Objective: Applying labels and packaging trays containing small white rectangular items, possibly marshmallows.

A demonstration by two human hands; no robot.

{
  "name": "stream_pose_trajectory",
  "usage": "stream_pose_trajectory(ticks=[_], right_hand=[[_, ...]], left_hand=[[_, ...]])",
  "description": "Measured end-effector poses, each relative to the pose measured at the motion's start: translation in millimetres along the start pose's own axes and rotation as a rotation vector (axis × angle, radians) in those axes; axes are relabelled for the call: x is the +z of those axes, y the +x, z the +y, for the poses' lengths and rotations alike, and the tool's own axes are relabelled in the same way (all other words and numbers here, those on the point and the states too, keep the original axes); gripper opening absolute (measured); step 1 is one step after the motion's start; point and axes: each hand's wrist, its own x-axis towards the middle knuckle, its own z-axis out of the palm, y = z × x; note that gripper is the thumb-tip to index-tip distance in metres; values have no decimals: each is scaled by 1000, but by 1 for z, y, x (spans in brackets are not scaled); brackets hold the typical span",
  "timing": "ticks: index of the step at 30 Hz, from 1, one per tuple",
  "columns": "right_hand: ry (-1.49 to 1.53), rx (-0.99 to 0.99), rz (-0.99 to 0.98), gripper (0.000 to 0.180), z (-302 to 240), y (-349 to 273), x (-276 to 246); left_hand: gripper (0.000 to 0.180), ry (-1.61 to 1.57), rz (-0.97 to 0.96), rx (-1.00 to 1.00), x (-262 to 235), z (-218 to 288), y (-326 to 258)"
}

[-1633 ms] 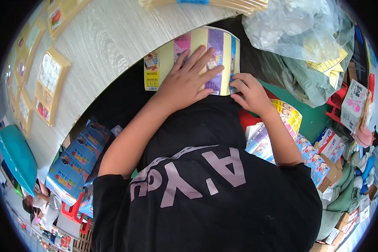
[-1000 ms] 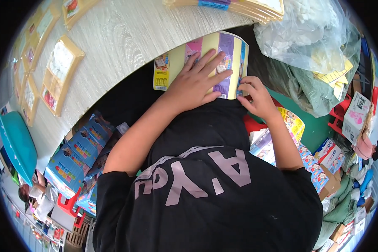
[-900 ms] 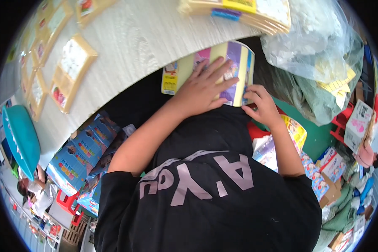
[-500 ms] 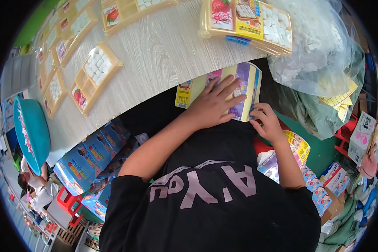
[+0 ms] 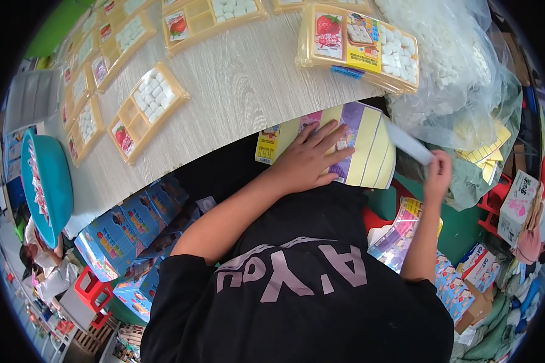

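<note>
A sticker sheet [image 5: 375, 147] with pale yellow backing and purple and yellow printed labels rests on my lap, partly under the table's edge. Spread flat across it, my left hand [image 5: 312, 158] presses it down. To the right, my right hand [image 5: 438, 175] pinches one end of a peeled sticker strip [image 5: 410, 145], whose whitish side shows. The strip's far end reaches the sheet's upper right edge; blur hides whether they still touch. Above my hands, a stack of tan plastic trays [image 5: 358, 42] with white pieces and strawberry labels stands at the table edge.
More tan trays [image 5: 148, 112] sit across the left of the table [image 5: 236, 85]. A clear bag of white pieces [image 5: 448, 66] hangs over the right edge. Blue printed boxes [image 5: 124, 233] stand below left, beside a teal basin [image 5: 53, 193]. More label sheets [image 5: 399, 236] lie beneath my right arm.
My right hand has moved right and away from the sheet, lifting a strip off its right side, where bare yellow backing now shows. My left hand stays flat on the sheet.
</note>
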Motion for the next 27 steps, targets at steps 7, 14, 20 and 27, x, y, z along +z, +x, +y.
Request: stream_pose_trajectory(ticks=[7, 14, 20, 27], right_hand=[[33, -20, 138, 14, -62, 16, -111], [187, -261, -120, 12, -151, 13, -110], [481, -527, -302, 20, -198, 29, -77], [781, -816, -660, 10, -257, 65, -6]], left_hand=[[67, 76, 50, 3, -7, 3, -2], [39, 118, 174, 166, -51, 25, -16], [12, 510, 1033, -14, -173, 9, -95], [30, 648, 507, -720, -231, -14, -125]])
